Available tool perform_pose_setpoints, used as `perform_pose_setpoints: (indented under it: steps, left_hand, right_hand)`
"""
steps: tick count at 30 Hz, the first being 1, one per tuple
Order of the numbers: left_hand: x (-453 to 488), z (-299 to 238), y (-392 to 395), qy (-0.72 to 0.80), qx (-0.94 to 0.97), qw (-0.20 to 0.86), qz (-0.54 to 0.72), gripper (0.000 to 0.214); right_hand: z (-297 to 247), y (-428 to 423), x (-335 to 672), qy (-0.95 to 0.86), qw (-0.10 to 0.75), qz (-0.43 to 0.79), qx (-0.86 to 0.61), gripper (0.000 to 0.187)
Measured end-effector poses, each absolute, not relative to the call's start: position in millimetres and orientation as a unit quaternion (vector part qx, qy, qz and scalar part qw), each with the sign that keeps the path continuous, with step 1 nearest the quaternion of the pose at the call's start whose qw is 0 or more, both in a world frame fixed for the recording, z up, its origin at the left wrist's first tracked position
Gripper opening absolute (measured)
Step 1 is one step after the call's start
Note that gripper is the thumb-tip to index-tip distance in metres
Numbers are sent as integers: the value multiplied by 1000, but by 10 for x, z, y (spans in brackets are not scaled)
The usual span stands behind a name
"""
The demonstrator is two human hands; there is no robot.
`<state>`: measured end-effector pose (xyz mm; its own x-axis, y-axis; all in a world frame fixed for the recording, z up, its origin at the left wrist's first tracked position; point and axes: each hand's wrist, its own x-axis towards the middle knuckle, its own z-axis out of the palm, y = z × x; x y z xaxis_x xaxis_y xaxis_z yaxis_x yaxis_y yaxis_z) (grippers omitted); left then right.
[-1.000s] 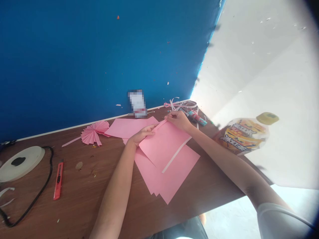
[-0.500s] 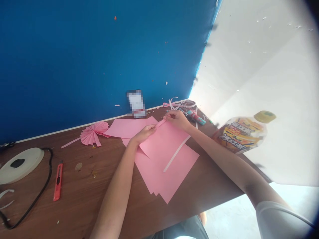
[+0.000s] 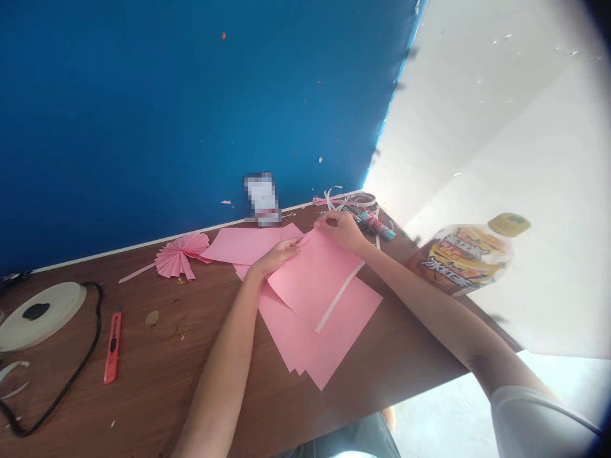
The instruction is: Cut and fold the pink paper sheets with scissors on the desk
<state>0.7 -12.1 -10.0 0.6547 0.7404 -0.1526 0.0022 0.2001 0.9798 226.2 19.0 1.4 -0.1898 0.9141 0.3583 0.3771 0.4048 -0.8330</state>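
On the right we are seeing a drink bottle point(image 3: 461, 257) with a yellow cap point(image 3: 509, 224); its orange-and-white label is showing large Chinese characters, seemingly reading 冰红茶, and brown liquid is showing at its lower left. A pixelated pale rectangle point(image 3: 262, 197) by the blue wall point(image 3: 157, 121) is giving us no readable writing. With our left hand point(image 3: 277, 257), thumb and fingers pressed together, we are pinching a pink paper sheet point(image 3: 315, 273) at its far edge; with our right hand point(image 3: 340, 230), fingers curled nearly closed, we are gripping that same edge — a narrow fold is showing between. The sheet is lying over fanned pink sheets point(image 3: 346, 324) mid-table, near a pale strip point(image 3: 337, 302). Leftward, a pleated pink rosette point(image 3: 176, 257) and a red utility knife point(image 3: 112, 353) are lying well apart.
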Motion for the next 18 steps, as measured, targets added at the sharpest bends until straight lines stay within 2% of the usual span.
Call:
perform_pose_setpoints:
  steps: [7,14,18]
  left_hand:
    - [33,-94,-93,304,619,669,277,73]
    - [39,-169,-55,295,623,661,297,65]
    - [36,-222,-21,300,618,660,304,62]
  right_hand:
    - [-14,223,2265,-712,436,299,-462,26]
    - [56,153,2206,-746,448,175,-461,22]
    - [127,83,2142,-755,414,205,-465,20]
